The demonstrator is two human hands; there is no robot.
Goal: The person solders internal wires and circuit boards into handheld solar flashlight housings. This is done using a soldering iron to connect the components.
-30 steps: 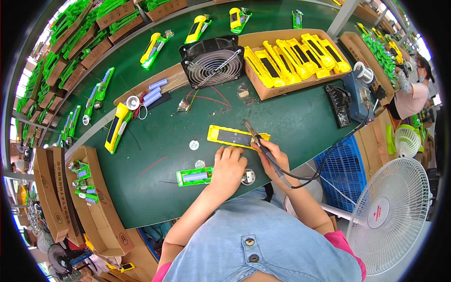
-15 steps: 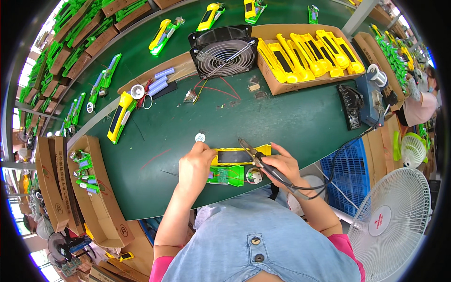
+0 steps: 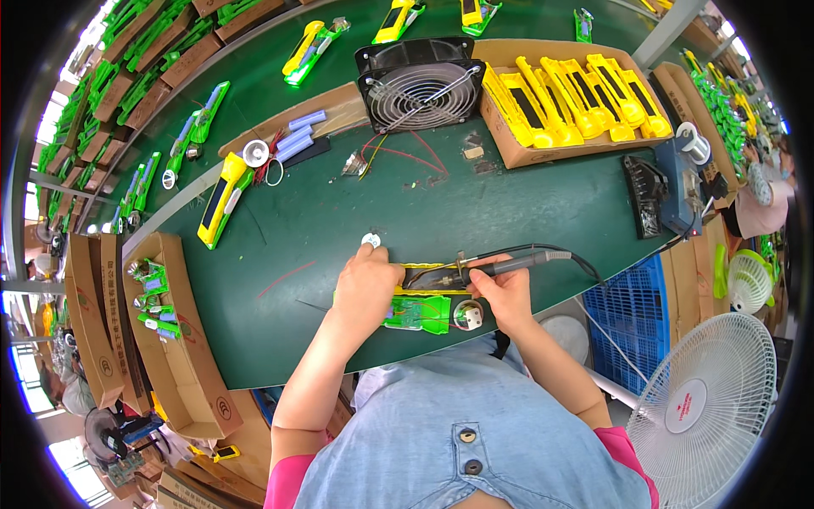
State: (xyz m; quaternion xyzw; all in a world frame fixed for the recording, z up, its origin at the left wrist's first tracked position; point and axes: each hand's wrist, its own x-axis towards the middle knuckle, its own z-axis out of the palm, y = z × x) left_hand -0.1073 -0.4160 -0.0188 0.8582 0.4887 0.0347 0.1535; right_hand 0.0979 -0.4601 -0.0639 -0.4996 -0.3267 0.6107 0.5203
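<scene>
My right hand (image 3: 506, 297) grips a soldering iron (image 3: 538, 257) with a dark handle. The iron lies nearly level, its metal end pointing left over the dark panel of a yellow lamp casing (image 3: 432, 293). At the casing's left end, my left hand (image 3: 365, 287) has its fingers curled together; what they pinch is hidden. Just below the yellow piece lies a green lamp housing (image 3: 431, 314) with thin wires, partly covered by my left hand. A round lamp head (image 3: 468, 315) sits at its right end. A small white disc (image 3: 371, 240) rests beyond my left fingers.
Behind stand a black fan (image 3: 421, 93) and a cardboard box (image 3: 543, 155) of yellow casings. A soldering station (image 3: 670, 191) is at right, its cable reaching the iron. Blue cells (image 3: 297, 140) and an assembled lamp (image 3: 222, 204) lie at left, near an open carton (image 3: 182, 382).
My right hand has swung the soldering iron from a slant to nearly level, bringing its tip down over the yellow casing. The left hand stays at the casing's left end. The view has shifted slightly.
</scene>
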